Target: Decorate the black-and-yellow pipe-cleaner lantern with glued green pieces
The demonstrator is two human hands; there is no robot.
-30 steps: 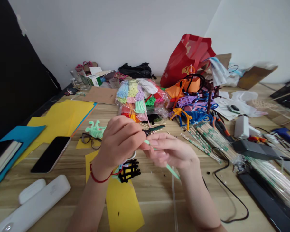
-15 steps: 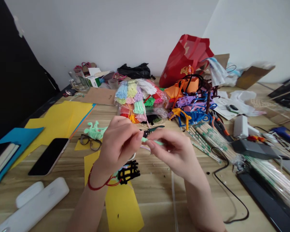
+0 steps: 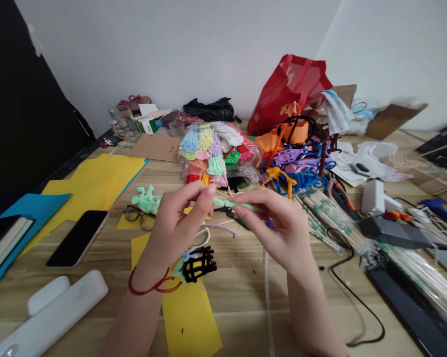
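Above the middle of the table, a mint-green pipe cleaner point(image 3: 223, 202) stretches between my two hands, with a twisted knob toward its left end. My right hand point(image 3: 279, 230) pinches it between thumb and fingers. At the other end, my left hand point(image 3: 180, 220) has its thumb and fingertips closed, the pipe cleaner's tip right at the thumb. Behind my left hand lies a bent mint-green pipe cleaner shape point(image 3: 147, 199), partly covered. Below the hands, a black pipe cleaner grid point(image 3: 200, 264) rests on yellow paper point(image 3: 193, 317). Dark-handled pliers point(image 3: 228, 214) lie partly hidden behind the fingers.
Bundled colored pipe cleaners point(image 3: 212, 148) and a red bag point(image 3: 288, 94) stand at the back. To the left are a phone point(image 3: 78, 238), glasses point(image 3: 138, 216) and a white case point(image 3: 52, 317). Wrapped sticks point(image 3: 331, 218), orange-handled pliers point(image 3: 340, 196) and a black cable point(image 3: 357, 292) lie right.
My hands have drawn slightly apart, showing more of the green pipe cleaner between them. The left thumb has lifted and the view has shifted a little.
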